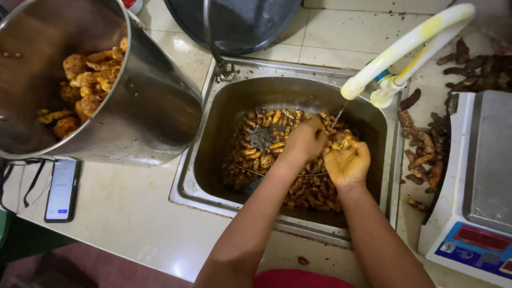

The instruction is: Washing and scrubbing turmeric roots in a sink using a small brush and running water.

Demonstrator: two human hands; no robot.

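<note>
Both bare forearms reach forward from the bottom edge of the view and converge, wrists close together. The left hand (305, 140) is turned palm down, its back toward the camera, fingers curled and closed. The right hand (348, 162) sits just beside it, touching or nearly touching, palm cupped upward and stained yellow, with the fingers bent inward at the tips.

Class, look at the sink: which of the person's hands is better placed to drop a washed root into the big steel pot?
Probably the left hand: it is nearer the steel pot, while the right hand cradles a root under the tap's trickle.
</note>
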